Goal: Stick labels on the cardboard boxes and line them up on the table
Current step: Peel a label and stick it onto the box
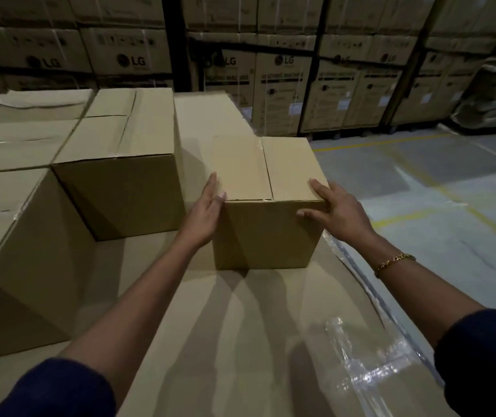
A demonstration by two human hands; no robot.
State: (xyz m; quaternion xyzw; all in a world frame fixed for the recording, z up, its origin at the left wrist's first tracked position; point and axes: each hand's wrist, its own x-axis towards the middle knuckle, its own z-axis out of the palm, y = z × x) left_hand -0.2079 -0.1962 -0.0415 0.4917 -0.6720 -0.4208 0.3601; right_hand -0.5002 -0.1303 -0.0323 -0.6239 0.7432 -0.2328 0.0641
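Box (pixel 264 233) stands upright, top seam running away; flat left hand (pixel 206 212) presses its left side, straight-fingered right hand (pixel 337 212) its near right corner.

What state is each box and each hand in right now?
Small cardboard box: upright, flaps closed, no label visible, between both hands.
Left hand: fingers straight, pressed flat on the box's left side.
Right hand: fingers straight over the box's top right corner, thumb on the front.
Middle cardboard box: closed, standing apart to the left.
Large cardboard box: closed, taped.
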